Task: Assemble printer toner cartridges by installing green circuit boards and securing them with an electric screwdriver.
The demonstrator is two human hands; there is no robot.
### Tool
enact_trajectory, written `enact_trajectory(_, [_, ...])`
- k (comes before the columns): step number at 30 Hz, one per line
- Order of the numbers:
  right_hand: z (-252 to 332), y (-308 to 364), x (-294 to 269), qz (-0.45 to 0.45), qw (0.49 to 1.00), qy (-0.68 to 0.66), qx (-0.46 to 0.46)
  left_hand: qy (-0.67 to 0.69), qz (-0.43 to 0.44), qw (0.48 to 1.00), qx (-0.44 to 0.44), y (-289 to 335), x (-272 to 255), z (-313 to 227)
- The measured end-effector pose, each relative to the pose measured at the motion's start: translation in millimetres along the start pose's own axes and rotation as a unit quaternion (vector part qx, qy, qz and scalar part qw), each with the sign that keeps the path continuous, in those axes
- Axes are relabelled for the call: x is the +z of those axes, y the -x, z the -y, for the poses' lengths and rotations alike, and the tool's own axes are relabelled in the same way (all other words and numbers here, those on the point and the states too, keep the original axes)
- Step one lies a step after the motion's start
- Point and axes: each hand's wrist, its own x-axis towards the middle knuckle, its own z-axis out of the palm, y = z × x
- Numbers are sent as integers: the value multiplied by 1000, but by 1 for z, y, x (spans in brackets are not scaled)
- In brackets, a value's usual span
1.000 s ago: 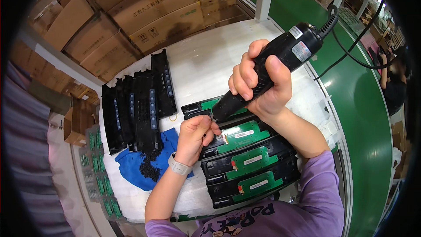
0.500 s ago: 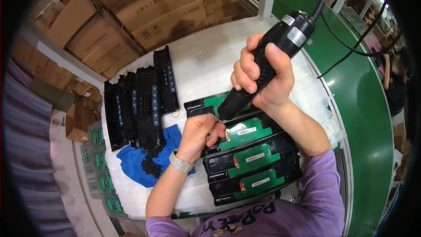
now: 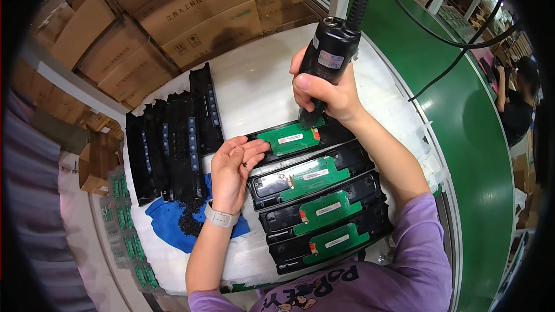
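Four black housings with green circuit boards lie in a row under the hands; the right hand (image 3: 324, 89) grips a black electric screwdriver (image 3: 329, 58) upright over the farthest housing (image 3: 300, 137). Left hand (image 3: 231, 167), loosely cupped, steadies its near end. Best keep the driver square and that end pinned.

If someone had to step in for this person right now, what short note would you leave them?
Right hand: grip closed on the black corded electric screwdriver, held upright, tip down on the right end of the farthest housing.
Left hand: open, palm up, fingertips at that housing's left end; a small dark piece, probably a screw, lies in the palm.
Four black housings with green circuit boards lie in a row; the other three sit nearer the body. More black housings are lined up to the left, with loose screws on a blue cloth.
Which boards are already fastened cannot be told.
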Motion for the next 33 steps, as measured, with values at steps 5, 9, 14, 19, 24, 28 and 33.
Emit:
enact_trajectory(5, [-6, -1, 0, -6, 1000, -13, 0, -50, 25, 998, -9, -1, -2, 1])
enact_trajectory(9, [-8, -3, 2, 22, 999, 40, 8, -55, 73, 995, -31, 1, -4, -3])
enact_trajectory(14, [-8, -3, 9, 15, 999, 38, 13, 22, 87, 995, -31, 4, -3, -3])
enact_trajectory(19, [-5, 4, 14, 32, 997, 64, -7, -12, 37, 999, 4, 5, 8, 3])
enact_trajectory(24, [11, 12, 15, 51, 988, -143, -22, -68, 75, 995, -10, 6, 3, 4])
enact_trajectory(28, [17, 10, 19, 39, 960, -255, -105, -97, 75, 992, 7, 9, 7, 7])
enact_trajectory(33, [16, 14, 21, 17, 957, -269, -109, -103, 96, 990, 9, 12, 11, 4])
